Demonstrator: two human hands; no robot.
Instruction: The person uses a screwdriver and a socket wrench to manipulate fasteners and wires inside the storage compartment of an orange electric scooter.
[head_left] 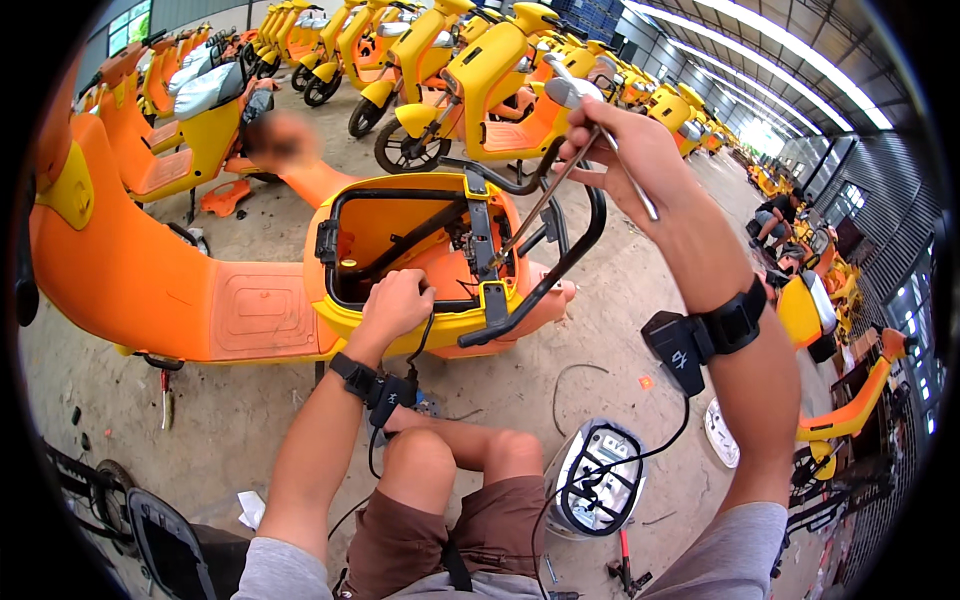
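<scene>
Slanting from the right hand (pixel 625 150) down toward the crossbar (pixel 482 225), a thin metal tool (pixel 548 195) sits pinched in that hand's fingers; whether its tip touches is too small to tell. The crossbar spans the three o'clock end of the open bay (pixel 380 220) in an orange-and-yellow scooter (pixel 255 305). At the bay's six o'clock edge rests the left hand (pixel 400 300), half curled; whether it grips anything I cannot tell. An upturned seat (pixel 600 478) lies on the floor (pixel 640 320) toward five o'clock. Other scooters (pixel 480 85) stand at twelve.
</scene>
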